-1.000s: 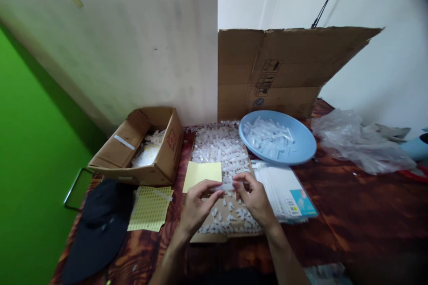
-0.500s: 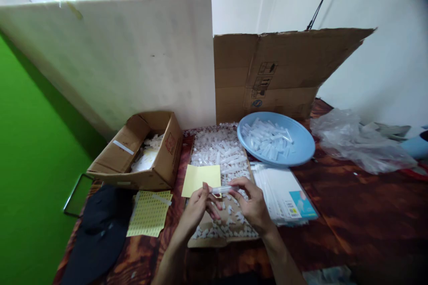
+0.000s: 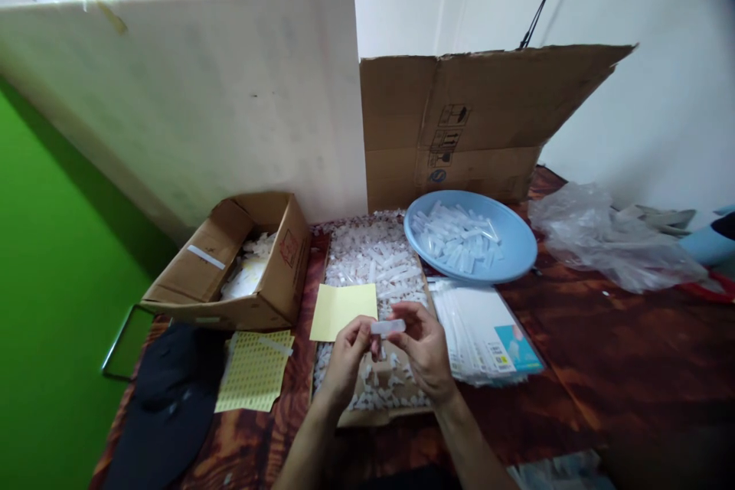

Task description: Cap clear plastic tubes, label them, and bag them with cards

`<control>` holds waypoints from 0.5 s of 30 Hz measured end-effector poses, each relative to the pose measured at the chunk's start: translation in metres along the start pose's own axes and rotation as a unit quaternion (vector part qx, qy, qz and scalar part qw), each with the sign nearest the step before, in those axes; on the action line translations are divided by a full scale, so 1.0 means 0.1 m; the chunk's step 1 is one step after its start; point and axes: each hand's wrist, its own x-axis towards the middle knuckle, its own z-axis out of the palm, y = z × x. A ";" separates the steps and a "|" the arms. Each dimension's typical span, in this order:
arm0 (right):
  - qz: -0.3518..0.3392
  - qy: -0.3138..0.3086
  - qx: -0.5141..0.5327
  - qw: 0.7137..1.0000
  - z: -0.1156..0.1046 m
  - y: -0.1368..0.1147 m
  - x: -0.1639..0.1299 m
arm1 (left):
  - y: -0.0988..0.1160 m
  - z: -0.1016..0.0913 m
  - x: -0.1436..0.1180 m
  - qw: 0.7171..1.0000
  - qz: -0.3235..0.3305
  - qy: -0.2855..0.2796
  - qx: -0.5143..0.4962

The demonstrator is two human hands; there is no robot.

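Between my two hands is a small translucent white plastic tube (image 3: 388, 327), lying sideways. My left hand (image 3: 347, 348) pinches its left end with thumb and fingers. My right hand (image 3: 423, 344) grips the right end, fingertips above and thumb below. Under them lies a cardboard sheet (image 3: 367, 419) strewn with many small white plastic pieces (image 3: 396, 264). A blank yellow paper (image 3: 343, 306) rests on those pieces, just behind my left hand. Beyond my right hand, a blue basin (image 3: 520, 249) holds many similar translucent tubes (image 3: 456, 237).
An open cardboard box (image 3: 287, 268) with white scraps stands at left. Before it lie a yellow sticker sheet (image 3: 256, 375) and a black cap (image 3: 166, 406). Stacked white packets (image 3: 479, 321) sit right of the sheet. Clear plastic bags (image 3: 614, 237) lie farther right. A cardboard panel (image 3: 488, 115) stands behind.
My hands have drawn closer together around the tube. The left hand's fingers have curled in more, and the tube now shows a broader face. The view has shifted slightly.
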 end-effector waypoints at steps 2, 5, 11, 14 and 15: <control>-0.013 -0.058 -0.031 0.998 0.03 -0.03 0.03 | -0.10 0.01 0.01 1.000 -0.026 -0.013 -0.011; -0.060 -0.064 -0.114 0.990 0.00 -0.06 0.09 | -0.22 -0.08 -0.01 0.987 0.024 0.012 0.160; -0.027 0.049 -0.083 0.995 -0.27 0.05 0.15 | -0.50 -0.49 0.03 0.841 0.180 0.034 0.509; -0.010 0.066 -0.126 0.990 -0.37 0.07 0.14 | -0.59 -0.55 0.07 0.831 0.181 0.030 0.525; -0.008 0.066 -0.146 0.987 -0.38 0.06 0.14 | -0.59 -0.54 0.08 0.840 0.180 0.038 0.510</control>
